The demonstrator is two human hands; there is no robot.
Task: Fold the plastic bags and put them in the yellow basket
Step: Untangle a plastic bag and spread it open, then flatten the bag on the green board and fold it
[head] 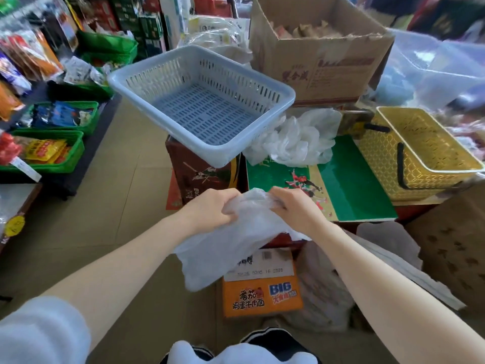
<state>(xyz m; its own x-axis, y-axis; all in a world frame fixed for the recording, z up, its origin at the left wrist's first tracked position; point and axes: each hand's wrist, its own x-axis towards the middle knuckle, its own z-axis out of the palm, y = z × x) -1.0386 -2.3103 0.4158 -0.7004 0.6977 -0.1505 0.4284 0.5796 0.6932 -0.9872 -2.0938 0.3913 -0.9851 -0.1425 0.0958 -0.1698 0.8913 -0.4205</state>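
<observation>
Plastic bag point(236, 240) hangs between left hand point(210, 208) and right hand point(294, 206), fingers bunched on its top.

Both forearms are reaching toward 12 o'clock; the left hand point(210, 208) and right hand point(294, 206) are gripping with curled fingers.

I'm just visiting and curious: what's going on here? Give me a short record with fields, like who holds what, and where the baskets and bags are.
activity: a person is handling a plastic bag, apparently starting to fold it
left hand: grips the held plastic bag at its top
right hand: grips the same bag's top
yellow basket: far right, on boxes; no bags seen inside
pile of plastic bags: crumpled, on the green box, between the two baskets
blue-grey basket: tilted on a box, nothing seen inside
orange noodle box: on the floor, beneath the held bag
</observation>
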